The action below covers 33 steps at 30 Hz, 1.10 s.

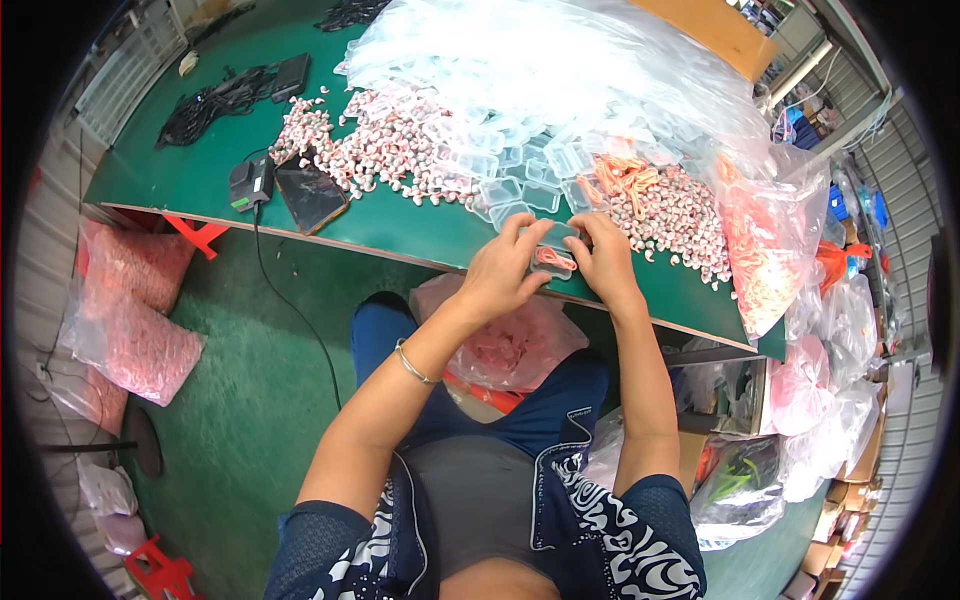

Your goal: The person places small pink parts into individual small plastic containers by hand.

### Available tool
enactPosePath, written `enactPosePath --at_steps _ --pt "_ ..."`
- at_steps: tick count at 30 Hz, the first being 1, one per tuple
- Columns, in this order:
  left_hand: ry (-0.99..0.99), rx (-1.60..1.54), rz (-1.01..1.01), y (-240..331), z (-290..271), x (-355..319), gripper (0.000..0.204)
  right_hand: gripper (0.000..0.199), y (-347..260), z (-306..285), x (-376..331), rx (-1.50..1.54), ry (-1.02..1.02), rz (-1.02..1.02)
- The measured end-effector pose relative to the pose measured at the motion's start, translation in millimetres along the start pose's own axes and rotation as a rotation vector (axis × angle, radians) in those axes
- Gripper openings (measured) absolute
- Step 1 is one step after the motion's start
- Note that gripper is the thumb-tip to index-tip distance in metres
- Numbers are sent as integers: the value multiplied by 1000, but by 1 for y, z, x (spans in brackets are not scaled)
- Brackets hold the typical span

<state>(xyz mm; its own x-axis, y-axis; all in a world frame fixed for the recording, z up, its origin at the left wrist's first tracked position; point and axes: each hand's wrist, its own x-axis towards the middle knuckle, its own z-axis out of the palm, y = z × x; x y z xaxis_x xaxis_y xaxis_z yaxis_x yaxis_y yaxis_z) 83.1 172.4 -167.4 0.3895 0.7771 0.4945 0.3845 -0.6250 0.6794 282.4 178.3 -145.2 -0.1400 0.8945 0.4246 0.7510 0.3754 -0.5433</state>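
Observation:
Between my two hands, at the table's near edge, is a small clear plastic case with its lid raised. A looped orange-pink cord lies inside it. My left hand grips the case from the left, thumb along its near side and fingers at the lid. My right hand holds the other side, with bent fingers and the thumb against it. Just beyond my hands lie several open clear cases. To their right, a bundle of orange cords rests beside a pile of small pink-and-grey pieces.
Another pile of small pieces spreads left of the cases. A dark tablet-like slab and a black device with a cable sit near the green table's front edge. A bag of orange cords hangs over the right edge.

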Motion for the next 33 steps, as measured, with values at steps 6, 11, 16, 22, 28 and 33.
enactPosePath --at_steps 6,11,16,22,28,33 --pt "48 -7 75 -6 4 3 73 16 -2 -10 -13 100 37 -200" --pt "-38 -17 52 -4 0 3 54 24 -6 -10 -35 189 39 -133" --pt "0 -25 67 -7 5 2 41 28 -5 0 -49 118 108 -103" --pt "4 -6 51 -4 3 1 41 20 -7 7 -58 44 221 -6" --pt "15 -10 52 -4 3 1 42 18 -11 17 -57 -147 309 -167" --pt "44 12 90 -6 6 0 38 24 -5 14 -59 -59 284 -112"
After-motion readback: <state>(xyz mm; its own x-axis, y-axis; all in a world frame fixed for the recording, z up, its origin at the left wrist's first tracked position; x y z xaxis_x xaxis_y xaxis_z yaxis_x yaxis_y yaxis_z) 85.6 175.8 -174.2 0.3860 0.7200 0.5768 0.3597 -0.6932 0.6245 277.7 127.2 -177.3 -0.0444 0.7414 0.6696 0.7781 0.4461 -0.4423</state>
